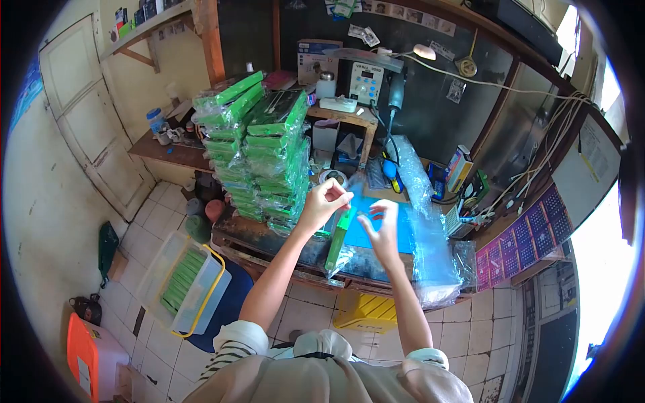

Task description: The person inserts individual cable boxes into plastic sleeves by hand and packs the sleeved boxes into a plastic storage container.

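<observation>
pinching green box (337,243) by its end, left grip (321,207) tight, right grip (384,234) parted

Glossy, crinkled clear film (293,191) is covering the stacked green packs (265,129), while the slim green pack (338,236) is showing a smooth face. The blue mat (398,232) is looking smooth and matt. The tabletop (295,251) is showing dark, scuffed wood. The bin (212,283) is showing translucent plastic; floor tiles (458,339) are gleaming faintly. The sleeve cuff (236,337) is looking like soft, matt cloth.
</observation>
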### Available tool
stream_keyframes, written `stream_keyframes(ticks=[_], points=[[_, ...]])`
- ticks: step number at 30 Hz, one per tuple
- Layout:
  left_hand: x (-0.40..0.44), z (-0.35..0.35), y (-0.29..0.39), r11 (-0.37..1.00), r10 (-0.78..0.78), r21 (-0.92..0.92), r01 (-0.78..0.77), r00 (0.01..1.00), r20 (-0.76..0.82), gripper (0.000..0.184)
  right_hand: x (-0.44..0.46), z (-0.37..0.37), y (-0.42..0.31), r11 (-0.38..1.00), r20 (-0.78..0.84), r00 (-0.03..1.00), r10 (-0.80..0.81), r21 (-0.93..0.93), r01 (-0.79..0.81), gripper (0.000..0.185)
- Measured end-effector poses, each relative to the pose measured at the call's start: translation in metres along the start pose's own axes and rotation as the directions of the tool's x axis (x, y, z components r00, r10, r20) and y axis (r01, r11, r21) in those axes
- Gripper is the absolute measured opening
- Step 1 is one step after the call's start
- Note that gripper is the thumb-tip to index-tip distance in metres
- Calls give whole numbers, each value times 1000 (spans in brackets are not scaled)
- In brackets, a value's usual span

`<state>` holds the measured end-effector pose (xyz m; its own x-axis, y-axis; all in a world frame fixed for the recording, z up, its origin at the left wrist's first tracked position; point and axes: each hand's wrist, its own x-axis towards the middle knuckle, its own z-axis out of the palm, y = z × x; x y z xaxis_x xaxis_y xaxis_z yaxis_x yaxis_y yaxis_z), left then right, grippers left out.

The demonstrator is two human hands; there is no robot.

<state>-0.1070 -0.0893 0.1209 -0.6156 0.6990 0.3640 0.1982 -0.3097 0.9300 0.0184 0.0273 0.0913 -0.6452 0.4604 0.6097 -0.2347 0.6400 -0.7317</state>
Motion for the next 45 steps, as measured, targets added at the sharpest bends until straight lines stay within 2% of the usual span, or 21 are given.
stream_keyframes(ticks=[4, 7, 9, 10, 13, 15, 16, 19, 20, 21, 23, 24, 26, 27, 29, 31, 33, 34, 35, 41, 45], points=[[1, 7, 9, 995, -38, -93, 38, 999, 1, 14, -12, 24, 0, 997, 121, 992, -18, -67, 27, 39], [0, 11, 9, 992, -22, -125, 20, 1000, -19, 15, -12, 33, 1, 999, 77, 996, 37, -41, -34, 30], [-1, 9, 8, 993, -28, -114, 27, 1000, -5, 14, -10, 35, 4, 987, 38, 987, 155, -38, -153, 18], [-3, 9, 9, 983, -9, -182, 9, 1000, 4, 13, -8, 35, 2, 996, -16, 998, 64, -67, -65, 9], [-13, 3, 3, 970, 47, -238, -43, 999, 9, 16, -1, 27, -8, 994, -82, 992, 91, -57, -95, 10], [-24, 3, -5, 972, 171, -83, -219, 906, -387, 27, 4, 18, -18, 988, -107, 985, 139, -50, -144, 11], [-31, 2, -12, 982, 181, 37, -183, 882, -436, 44, 5, 17, -13, 982, -129, 973, 190, 47, -185, 10], [-31, 3, -36, 984, 168, 117, -137, 932, -321, 58, 14, 5, -21, 974, -124, 974, 189, 152, -170, 11], [-26, 2, -52, 993, 120, 45, -113, 967, -225, 72, 18, 2, -23, 973, -114, 977, 183, 161, -164, 12], [-24, 6, -45, 994, 106, -16, -109, 986, -127, 58, 22, -1, -25, 963, -111, 979, 170, 231, -141, 12], [-20, 10, -30, 983, 34, 180, -34, 999, 5, 33, 29, -7, -31, 941, -135, 970, 202, 302, -153, 12], [-17, 13, -34, 983, 38, 177, -39, 999, 12, 33, 32, -10, -31, 927, -143, 967, 212, 341, -153, 12], [-11, 20, -44, 997, 61, 60, -58, 996, -62, 16, 35, -20, -30, 901, -127, 964, 234, 401, -166, 11], [-10, 26, -40, 997, 60, 57, -57, 997, -58, 16, 34, -21, -29, 902, -130, 963, 235, 398, -166, 11], [-7, 40, -24, 993, 90, -50, -107, 961, -262, 20, 31, -21, -20, 930, -186, 957, 221, 337, -150, 18], [-5, 44, -24, 993, 118, 18, -118, 944, -309, 22, 14, -14, -7, 978, -201, 964, 171, 154, -142, 29], [-6, 47, -26, 990, 139, 68, -122, 895, -423, 23, -1, -8, -8, 952, -111, 954, 277, 166, -257, 24], [-7, 46, -27, 971, 198, 209, -117, 883, -426, 22, -4, -6, -10, 945, -101, 944, 315, 129, -301, 20], [-7, 47, -28, 971, 195, 210, -114, 886, -421, 22, -7, 0, 0, 943, -160, 938, 309, 182, -279, 18], [-11, 48, -34, 983, 147, 167, -80, 882, -447, 23, -5, 6, -10, 962, -236, 933, 271, 62, -264, 15], [-18, 43, -43, 996, 76, -13, -90, 898, -433, 19, -8, 10, -5, 973, -246, 944, 218, -20, -229, 14]])
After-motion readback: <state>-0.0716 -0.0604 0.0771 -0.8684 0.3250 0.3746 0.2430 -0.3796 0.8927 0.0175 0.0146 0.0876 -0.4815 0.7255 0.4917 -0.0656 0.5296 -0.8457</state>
